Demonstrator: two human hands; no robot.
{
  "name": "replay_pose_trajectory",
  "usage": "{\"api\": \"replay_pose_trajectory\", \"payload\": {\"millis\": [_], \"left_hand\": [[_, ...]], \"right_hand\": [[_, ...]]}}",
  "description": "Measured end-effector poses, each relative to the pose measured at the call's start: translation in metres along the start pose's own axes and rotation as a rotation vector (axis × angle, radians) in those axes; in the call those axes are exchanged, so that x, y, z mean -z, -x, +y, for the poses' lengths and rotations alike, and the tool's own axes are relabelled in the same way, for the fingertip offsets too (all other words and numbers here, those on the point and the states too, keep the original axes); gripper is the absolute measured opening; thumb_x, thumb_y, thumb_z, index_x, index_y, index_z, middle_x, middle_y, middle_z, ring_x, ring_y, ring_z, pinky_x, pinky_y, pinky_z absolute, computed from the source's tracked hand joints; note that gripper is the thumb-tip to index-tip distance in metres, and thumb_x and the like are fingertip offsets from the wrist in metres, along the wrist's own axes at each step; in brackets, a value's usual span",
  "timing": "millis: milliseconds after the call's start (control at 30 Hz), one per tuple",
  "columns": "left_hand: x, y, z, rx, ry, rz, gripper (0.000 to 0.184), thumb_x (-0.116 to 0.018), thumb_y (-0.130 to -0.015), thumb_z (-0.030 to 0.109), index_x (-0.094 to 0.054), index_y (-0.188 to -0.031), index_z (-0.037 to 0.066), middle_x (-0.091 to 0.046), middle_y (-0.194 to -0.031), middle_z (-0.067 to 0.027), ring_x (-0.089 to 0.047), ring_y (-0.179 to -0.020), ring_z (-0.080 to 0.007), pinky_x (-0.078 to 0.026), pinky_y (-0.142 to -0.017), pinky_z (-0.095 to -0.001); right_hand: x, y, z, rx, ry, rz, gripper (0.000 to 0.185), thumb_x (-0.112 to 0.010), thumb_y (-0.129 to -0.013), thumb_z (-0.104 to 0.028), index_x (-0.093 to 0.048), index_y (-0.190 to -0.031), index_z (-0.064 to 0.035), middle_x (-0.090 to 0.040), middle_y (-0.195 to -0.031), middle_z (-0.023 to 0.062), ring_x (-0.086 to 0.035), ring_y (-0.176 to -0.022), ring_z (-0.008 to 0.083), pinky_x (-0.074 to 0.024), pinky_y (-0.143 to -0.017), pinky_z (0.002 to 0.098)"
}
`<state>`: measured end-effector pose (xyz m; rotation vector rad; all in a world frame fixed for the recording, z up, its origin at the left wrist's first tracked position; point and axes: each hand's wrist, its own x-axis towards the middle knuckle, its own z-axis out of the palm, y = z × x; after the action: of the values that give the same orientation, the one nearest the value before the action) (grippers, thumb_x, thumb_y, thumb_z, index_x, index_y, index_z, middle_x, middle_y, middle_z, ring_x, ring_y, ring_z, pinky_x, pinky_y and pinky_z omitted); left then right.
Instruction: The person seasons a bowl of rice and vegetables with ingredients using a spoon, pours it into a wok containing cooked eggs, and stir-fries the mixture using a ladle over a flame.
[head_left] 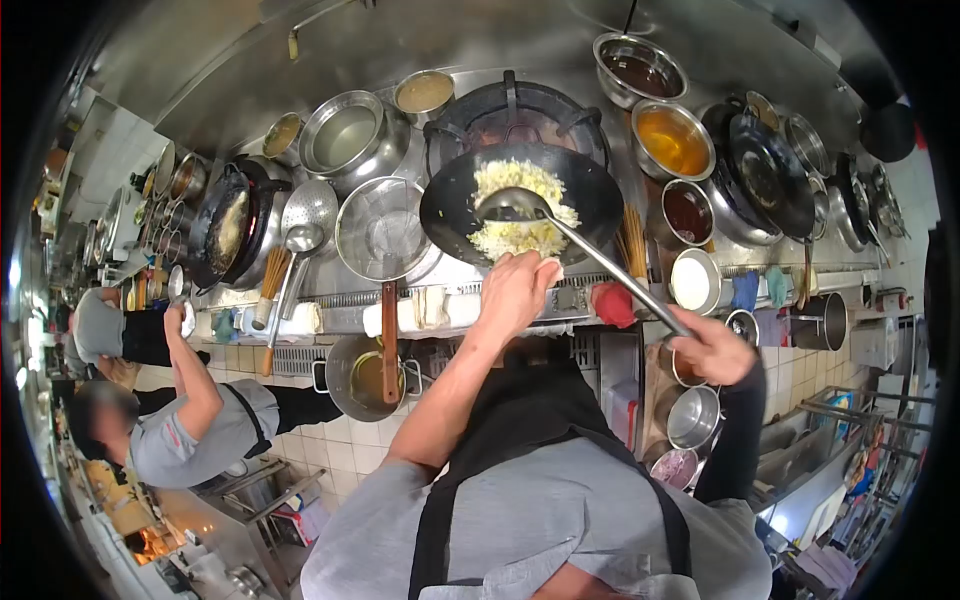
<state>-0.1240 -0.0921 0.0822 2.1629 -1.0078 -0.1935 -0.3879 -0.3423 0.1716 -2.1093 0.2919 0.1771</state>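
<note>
A black wok (pixel 597 200) sits tilted toward me at the front of the burner, with fried rice and yellow egg bits (pixel 518 177) in it. My left hand (pixel 518 292) is closed on the wok's near rim, and a bit of pale cloth shows by its fingers. My right hand (pixel 715 350) grips the end of a long-handled metal ladle (pixel 620 272). The ladle's bowl lies over the rice in the middle of the wok and hides some of it.
Behind the wok is the burner's iron ring (pixel 440 130). A wire strainer (pixel 385 225) and a steel pot (pixel 345 140) stand left; a bowl of orange liquid (pixel 672 140) and a dark sauce pot (pixel 687 212) stand right. A co-worker (pixel 200 435) works at the left.
</note>
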Motion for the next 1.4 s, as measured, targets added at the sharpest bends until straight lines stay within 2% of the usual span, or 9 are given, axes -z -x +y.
{"api": "replay_pose_trajectory", "payload": {"millis": [100,300,500,600,767,1033,1167,1267,1400], "left_hand": [[-0.023,-0.012,-0.015,0.053,0.054,-0.079,0.041,-0.060,-0.105,0.038,-0.067,-0.091,0.000,-0.071,-0.077,-0.0208,-0.067,-0.085,-0.0447,-0.052,-0.077,-0.0547],[-0.112,0.086,-0.077,0.088,-0.128,-0.351,0.036,-0.057,-0.106,0.036,-0.065,-0.106,0.001,-0.068,-0.103,-0.0320,-0.067,-0.101,-0.0481,-0.054,-0.084,-0.0591],[0.019,0.047,0.023,-0.032,0.019,-0.182,0.034,-0.061,-0.104,0.037,-0.065,-0.100,0.003,-0.068,-0.085,-0.0265,-0.067,-0.090,-0.0483,-0.052,-0.079,-0.0570],[-0.028,-0.003,-0.027,-0.012,0.020,-0.112,0.037,-0.057,-0.106,0.039,-0.064,-0.103,0.003,-0.066,-0.089,-0.0265,-0.065,-0.092,-0.0480,-0.052,-0.080,-0.0582],[-0.101,0.064,-0.078,0.023,-0.084,-0.195,0.037,-0.055,-0.106,0.038,-0.064,-0.112,0.002,-0.071,-0.089,-0.0258,-0.067,-0.094,-0.0463,-0.054,-0.087,-0.0564],[-0.047,-0.002,-0.064,-0.060,-0.002,-0.118,0.035,-0.059,-0.106,0.036,-0.064,-0.097,0.003,-0.070,-0.089,-0.0232,-0.064,-0.091,-0.0450,-0.052,-0.080,-0.0558],[-0.086,-0.037,-0.088,-0.032,-0.049,-0.109,0.038,-0.056,-0.107,0.039,-0.065,-0.101,0.002,-0.072,-0.092,-0.0243,-0.065,-0.096,-0.0455,-0.052,-0.085,-0.0557],[-0.088,-0.042,-0.087,0.013,-0.047,-0.136,0.039,-0.054,-0.108,0.040,-0.066,-0.104,0.002,-0.073,-0.096,-0.0254,-0.066,-0.099,-0.0457,-0.052,-0.089,-0.0556],[-0.102,-0.048,-0.101,0.069,-0.070,-0.119,0.042,-0.057,-0.107,0.043,-0.067,-0.105,0.003,-0.072,-0.101,-0.0250,-0.064,-0.105,-0.0459,-0.053,-0.091,-0.0556]], "right_hand": [[0.016,-0.015,-0.028,-0.629,-0.272,-0.173,0.050,-0.063,-0.106,-0.019,-0.052,-0.154,-0.0126,-0.053,-0.071,-0.0019,-0.051,-0.058,0.0058,-0.0359,-0.049,0.0232],[-0.086,-0.087,0.065,-0.030,0.191,0.285,0.051,-0.067,-0.097,-0.017,-0.056,-0.144,-0.0022,-0.070,-0.114,0.0322,-0.067,-0.111,0.0476,-0.0546,-0.093,0.0465],[-0.009,-0.016,-0.008,-0.002,0.075,-0.027,0.057,-0.070,-0.092,-0.010,-0.056,-0.146,-0.0023,-0.073,-0.116,0.0247,-0.072,-0.107,0.0385,-0.0549,-0.092,0.0445],[0.003,-0.047,-0.035,-0.432,0.149,-0.147,0.051,-0.071,-0.091,-0.011,-0.060,-0.140,-0.0015,-0.073,-0.112,0.0242,-0.073,-0.101,0.0372,-0.0556,-0.087,0.0449],[-0.075,-0.096,0.047,-0.083,0.237,0.304,0.053,-0.071,-0.091,-0.021,-0.061,-0.137,0.0012,-0.072,-0.102,0.0316,-0.071,-0.095,0.0479,-0.0562,-0.085,0.0500],[0.007,0.033,-0.025,-0.270,0.045,0.017,0.060,-0.073,-0.088,-0.007,-0.056,-0.145,0.0021,-0.072,-0.118,0.0251,-0.073,-0.106,0.0328,-0.0551,-0.094,0.0389],[-0.036,-0.076,0.060,-0.141,0.345,0.073,0.051,-0.070,-0.091,-0.017,-0.060,-0.137,0.0038,-0.071,-0.113,0.0326,-0.069,-0.110,0.0472,-0.0541,-0.095,0.0489],[-0.077,-0.158,0.110,-0.352,-0.408,0.198,0.047,-0.070,-0.099,-0.015,-0.054,-0.140,0.0010,-0.065,-0.084,0.0085,-0.055,-0.058,0.0139,-0.0484,-0.053,0.0302],[-0.129,-0.222,0.129,-0.153,-0.298,0.541,0.039,-0.064,-0.099,-0.015,-0.054,-0.134,-0.0003,-0.063,-0.083,0.0117,-0.059,-0.054,0.0186,-0.0457,-0.044,0.0360]]}}
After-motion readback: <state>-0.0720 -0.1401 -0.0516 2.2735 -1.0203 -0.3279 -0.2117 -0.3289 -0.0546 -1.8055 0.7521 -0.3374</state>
